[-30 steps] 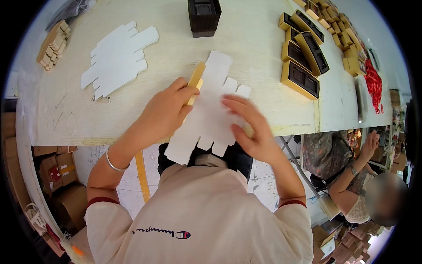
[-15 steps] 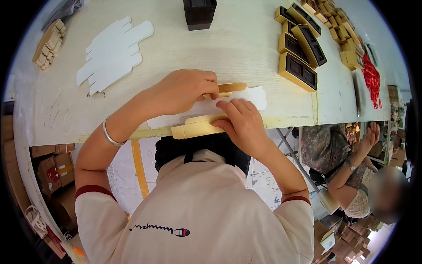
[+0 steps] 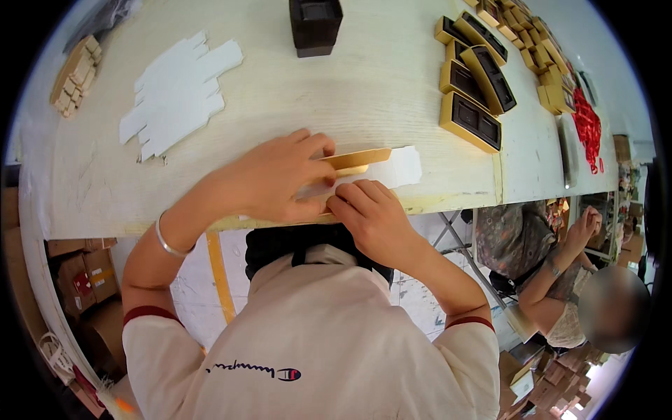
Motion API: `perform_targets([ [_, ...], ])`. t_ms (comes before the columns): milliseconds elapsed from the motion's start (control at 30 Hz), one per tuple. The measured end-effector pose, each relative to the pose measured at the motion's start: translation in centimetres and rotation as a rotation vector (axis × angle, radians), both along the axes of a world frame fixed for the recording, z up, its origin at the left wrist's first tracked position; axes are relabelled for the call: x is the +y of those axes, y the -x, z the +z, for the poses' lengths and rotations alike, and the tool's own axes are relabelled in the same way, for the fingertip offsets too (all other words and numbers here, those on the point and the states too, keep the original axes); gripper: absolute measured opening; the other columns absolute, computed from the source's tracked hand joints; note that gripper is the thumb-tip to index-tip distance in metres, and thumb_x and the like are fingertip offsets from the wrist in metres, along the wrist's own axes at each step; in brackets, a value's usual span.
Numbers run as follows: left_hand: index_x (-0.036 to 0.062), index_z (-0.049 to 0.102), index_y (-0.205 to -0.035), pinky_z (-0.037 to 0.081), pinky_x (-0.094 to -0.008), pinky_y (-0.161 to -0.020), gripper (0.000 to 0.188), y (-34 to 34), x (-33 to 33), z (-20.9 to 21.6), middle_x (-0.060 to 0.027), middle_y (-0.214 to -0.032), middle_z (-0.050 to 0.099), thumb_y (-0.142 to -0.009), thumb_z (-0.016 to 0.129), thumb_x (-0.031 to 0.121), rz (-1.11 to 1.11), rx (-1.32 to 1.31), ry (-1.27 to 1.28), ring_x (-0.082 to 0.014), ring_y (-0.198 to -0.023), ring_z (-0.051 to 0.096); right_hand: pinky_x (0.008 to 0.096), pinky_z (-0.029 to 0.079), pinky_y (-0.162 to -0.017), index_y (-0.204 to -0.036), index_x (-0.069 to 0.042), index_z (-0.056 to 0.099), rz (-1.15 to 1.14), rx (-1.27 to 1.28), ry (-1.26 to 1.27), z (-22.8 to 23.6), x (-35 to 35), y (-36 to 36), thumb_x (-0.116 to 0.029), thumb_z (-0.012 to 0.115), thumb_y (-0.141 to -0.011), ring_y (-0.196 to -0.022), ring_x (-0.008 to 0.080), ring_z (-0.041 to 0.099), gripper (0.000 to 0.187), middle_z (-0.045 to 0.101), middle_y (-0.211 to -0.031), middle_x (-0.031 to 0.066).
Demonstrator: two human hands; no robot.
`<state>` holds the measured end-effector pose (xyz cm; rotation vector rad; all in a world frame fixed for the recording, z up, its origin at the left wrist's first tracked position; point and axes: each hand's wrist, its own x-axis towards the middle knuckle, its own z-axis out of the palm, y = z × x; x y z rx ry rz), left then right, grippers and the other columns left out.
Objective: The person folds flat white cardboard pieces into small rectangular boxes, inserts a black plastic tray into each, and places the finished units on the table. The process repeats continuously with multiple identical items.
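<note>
A partly folded gold cardboard box, white inside, lies at the front edge of the table. Its far gold wall stands up, and a white end flap reaches out to the right. My left hand spans the box from the left, fingers bent over the far wall and thumb at the near side. Closed fingers of my right hand pinch the near side, close beside the left thumb. Most of the near wall is hidden by my hands.
White flat box blanks lie stacked at the left. A stack of black trays stands at the far middle. Gold boxes with black inserts sit at the right, near red ribbon. Another person sits at lower right.
My left hand has come nearer, its thumb now at the near wall. My right hand has shifted slightly left and lower. The near wall, flared outward before, is now mostly covered.
</note>
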<state>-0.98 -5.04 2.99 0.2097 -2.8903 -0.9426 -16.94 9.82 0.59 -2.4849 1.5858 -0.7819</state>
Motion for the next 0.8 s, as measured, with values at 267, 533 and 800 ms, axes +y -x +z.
perform_targets([
  [267,-0.0003,0.062,-0.088,0.045,-0.0363,-0.081,0.028,-1.2,2.1,-0.5,-0.0116,-0.117,0.048,-0.076,0.074,0.021,0.164,-0.019,0.123,-0.0295,-0.098,0.046,0.0370,0.045,-0.072,-0.086,-0.003,0.059,-0.075,0.069,-0.205,0.7,-1.8,2.3,-0.002,0.062,-0.072,-0.081,0.0281,0.055,0.015,0.054,-0.085,0.0097],
  [533,0.0007,0.059,-0.084,0.050,-0.0359,-0.068,0.024,1.8,4.4,0.1,-0.0116,-0.096,0.046,-0.073,0.073,0.016,0.409,-0.101,0.163,-0.0281,-0.089,0.054,0.0389,0.047,-0.076,-0.112,-0.002,0.059,-0.118,-0.033,0.010,1.9,1.1,3.5,0.002,0.065,-0.072,-0.089,0.0302,0.058,0.041,0.053,-0.121,0.0165],
  [800,-0.0032,0.058,-0.112,0.051,-0.0358,-0.084,0.049,-0.1,2.5,2.7,-0.0175,-0.136,0.040,-0.069,0.077,0.011,0.301,-0.138,-0.410,-0.0289,-0.103,0.058,0.0371,0.048,-0.077,-0.101,-0.003,0.060,0.040,-0.220,-0.077,-0.4,0.3,3.6,-0.009,0.072,-0.070,-0.088,0.0292,0.055,0.033,0.050,-0.115,0.0114],
])
